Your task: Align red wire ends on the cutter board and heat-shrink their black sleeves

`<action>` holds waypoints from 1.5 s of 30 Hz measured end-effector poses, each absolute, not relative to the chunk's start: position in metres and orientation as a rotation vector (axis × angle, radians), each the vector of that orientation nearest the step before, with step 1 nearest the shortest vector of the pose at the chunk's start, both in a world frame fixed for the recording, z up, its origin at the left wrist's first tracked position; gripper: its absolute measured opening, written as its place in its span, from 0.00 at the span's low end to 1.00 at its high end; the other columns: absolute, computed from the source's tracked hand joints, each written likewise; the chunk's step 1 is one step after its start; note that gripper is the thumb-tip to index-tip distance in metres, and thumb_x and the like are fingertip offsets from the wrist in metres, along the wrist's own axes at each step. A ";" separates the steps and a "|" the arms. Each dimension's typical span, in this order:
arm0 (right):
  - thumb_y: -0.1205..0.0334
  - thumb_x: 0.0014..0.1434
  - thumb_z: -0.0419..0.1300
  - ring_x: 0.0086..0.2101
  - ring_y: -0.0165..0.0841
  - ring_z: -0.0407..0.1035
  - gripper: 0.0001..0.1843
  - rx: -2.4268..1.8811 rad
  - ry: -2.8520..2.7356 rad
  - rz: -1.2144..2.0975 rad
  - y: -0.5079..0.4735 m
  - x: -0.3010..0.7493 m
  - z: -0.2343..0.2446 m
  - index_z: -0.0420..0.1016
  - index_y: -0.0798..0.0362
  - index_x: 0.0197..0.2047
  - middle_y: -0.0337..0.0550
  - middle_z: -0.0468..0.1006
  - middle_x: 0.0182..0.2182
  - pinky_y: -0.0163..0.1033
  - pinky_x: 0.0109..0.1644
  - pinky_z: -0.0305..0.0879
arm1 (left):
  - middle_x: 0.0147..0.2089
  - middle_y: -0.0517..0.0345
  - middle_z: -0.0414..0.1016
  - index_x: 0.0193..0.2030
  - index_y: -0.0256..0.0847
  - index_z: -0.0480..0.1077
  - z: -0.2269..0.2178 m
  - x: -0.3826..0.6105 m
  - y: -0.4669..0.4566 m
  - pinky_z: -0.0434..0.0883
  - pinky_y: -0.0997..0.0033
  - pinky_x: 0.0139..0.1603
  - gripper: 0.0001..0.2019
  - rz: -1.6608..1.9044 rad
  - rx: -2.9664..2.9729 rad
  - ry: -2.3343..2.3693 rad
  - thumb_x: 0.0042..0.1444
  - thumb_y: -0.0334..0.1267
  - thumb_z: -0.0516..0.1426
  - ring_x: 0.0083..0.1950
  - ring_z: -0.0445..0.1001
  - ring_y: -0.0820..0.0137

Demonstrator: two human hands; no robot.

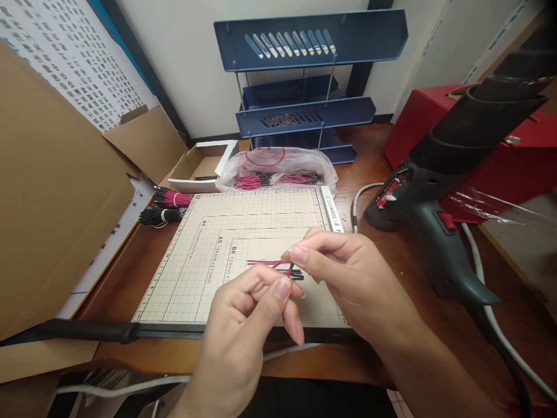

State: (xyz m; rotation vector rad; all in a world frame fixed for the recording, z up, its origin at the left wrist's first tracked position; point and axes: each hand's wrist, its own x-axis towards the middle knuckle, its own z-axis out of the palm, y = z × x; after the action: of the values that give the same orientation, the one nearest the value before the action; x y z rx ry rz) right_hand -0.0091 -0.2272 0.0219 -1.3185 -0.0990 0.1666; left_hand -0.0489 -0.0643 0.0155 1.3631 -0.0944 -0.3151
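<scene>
A thin magenta wire with a black sleeve [290, 269] is held up between my hands, above the paper trimmer's gridded board [191, 249]. My left hand [255, 313] pinches its lower part between thumb and index finger. At the upper end, my right hand [348, 264] has the dark sleeve between thumb and fingertip. Just behind my fingers, several magenta wires [263, 262] with black ends lie side by side on the board. My fingers partly cover both the held wire and these.
At the right a black heat gun [435, 215] stands before a red box [517, 162]. Behind the board sit a plastic bag of wires [278, 165], a small white box [195, 184] and a blue tray rack [304, 40]. Wire bundles [172, 197], cardboard [52, 191] and the trimmer handle [91, 331] are at left.
</scene>
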 end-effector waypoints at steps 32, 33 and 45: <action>0.56 0.63 0.66 0.26 0.25 0.70 0.18 -0.997 -0.157 0.333 -0.207 -0.022 0.021 0.74 0.52 0.23 0.34 0.75 0.20 0.35 0.40 0.68 | 0.16 0.66 0.68 0.33 0.42 0.73 0.018 -0.056 -0.078 0.62 0.77 0.29 0.15 -0.224 1.137 -0.034 0.69 0.47 0.58 0.21 0.61 0.77; 0.56 0.63 0.67 0.26 0.25 0.69 0.19 -0.975 -0.159 0.337 -0.206 -0.022 0.021 0.74 0.52 0.22 0.33 0.74 0.20 0.34 0.40 0.68 | 0.15 0.67 0.67 0.33 0.42 0.73 0.017 -0.056 -0.077 0.60 0.77 0.28 0.15 -0.236 1.130 -0.029 0.69 0.48 0.58 0.20 0.60 0.78; 0.62 0.65 0.64 0.25 0.23 0.66 0.18 -0.931 -0.151 0.312 -0.202 -0.024 0.017 0.74 0.52 0.22 0.33 0.74 0.19 0.31 0.38 0.65 | 0.15 0.66 0.66 0.34 0.41 0.73 0.010 -0.058 -0.073 0.58 0.79 0.27 0.15 -0.281 1.067 -0.015 0.69 0.47 0.58 0.19 0.60 0.80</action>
State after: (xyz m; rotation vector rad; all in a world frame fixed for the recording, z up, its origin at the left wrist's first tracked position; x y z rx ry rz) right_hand -0.0237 -0.2024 0.0169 -0.9308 -0.1511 0.3120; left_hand -0.0580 -0.0733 0.0098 1.0670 -0.0153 -0.2807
